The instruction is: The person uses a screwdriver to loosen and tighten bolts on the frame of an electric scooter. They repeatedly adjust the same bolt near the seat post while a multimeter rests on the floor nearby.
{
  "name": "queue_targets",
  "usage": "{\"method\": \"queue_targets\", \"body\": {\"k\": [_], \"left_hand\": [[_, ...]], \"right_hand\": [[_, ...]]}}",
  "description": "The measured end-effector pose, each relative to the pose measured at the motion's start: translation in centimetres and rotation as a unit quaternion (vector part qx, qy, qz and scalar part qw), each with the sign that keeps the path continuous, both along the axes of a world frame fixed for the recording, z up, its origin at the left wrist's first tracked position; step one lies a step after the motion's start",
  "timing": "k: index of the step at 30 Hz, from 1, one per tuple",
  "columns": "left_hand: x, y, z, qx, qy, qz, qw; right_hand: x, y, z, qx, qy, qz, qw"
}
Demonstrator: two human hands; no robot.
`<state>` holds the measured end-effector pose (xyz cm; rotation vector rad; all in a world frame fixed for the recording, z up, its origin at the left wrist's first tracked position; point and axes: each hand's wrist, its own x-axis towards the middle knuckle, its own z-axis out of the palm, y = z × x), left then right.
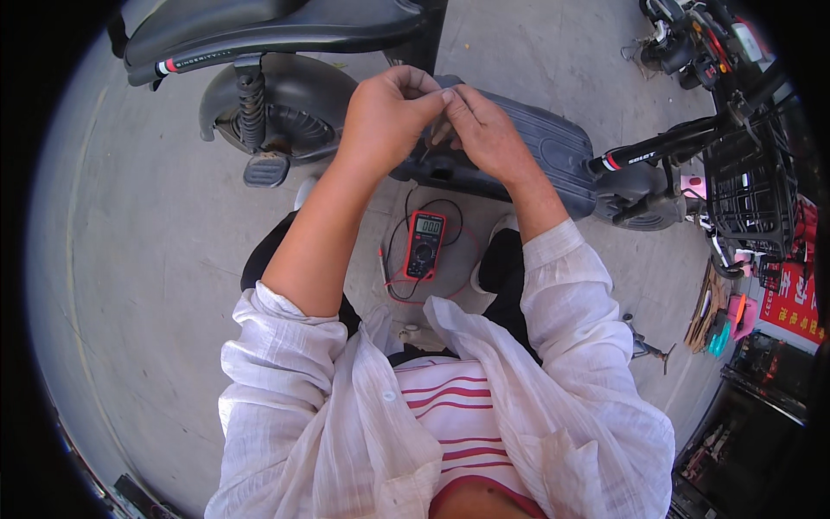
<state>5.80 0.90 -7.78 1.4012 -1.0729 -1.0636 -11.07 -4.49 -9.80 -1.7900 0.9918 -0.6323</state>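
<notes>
Both hands meet above the black footboard (540,138) of an electric scooter. My left hand (387,119) is closed, its thumb and fingers pinched at the fingertips of the other hand. Thumb against fingers, my right hand (486,134) is closed as well. Whatever lies between the fingertips is too small and covered to name. Below the hands, on the ground between my feet, lies a red and black multimeter (424,246) with its display lit. Its test leads (388,259), black and red, loop loosely around it.
The scooter's rear wheel (290,108), shock spring (252,108) and pedal (265,170) stand at the far left, under the black seat (259,35). A black wire basket (748,203) is at the right. Farther right are a red sign (791,303) and a metal tool (647,344) on the ground.
</notes>
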Motion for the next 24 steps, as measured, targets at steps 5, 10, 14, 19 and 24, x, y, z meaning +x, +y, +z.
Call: {"method": "queue_targets", "body": {"k": [5,10,14,19,24], "left_hand": [[-0.2,0.0,0.4,-0.017,-0.042,0.008,0.999],[-0.1,-0.3,-0.1,0.008,-0.018,-0.031,0.999],[-0.1,-0.2,-0.1,0.036,0.079,-0.081,0.993],[0.5,-0.5,-0.4,0.056,0.156,-0.117,0.979],[0.7,-0.4,-0.1,0.068,0.246,-0.121,0.959]], "right_hand": [[0.0,0.2,0.2,0.019,-0.008,0.001,1.0],[-0.3,-0.1,0.3,0.095,-0.022,0.012,0.995],[-0.7,-0.8,1.2,0.184,-0.025,0.032,0.982],[-0.5,-0.5,2.2,0.221,-0.03,0.028,0.974],[-0.6,-0.7,2.0,0.22,-0.03,0.024,0.975]]}}
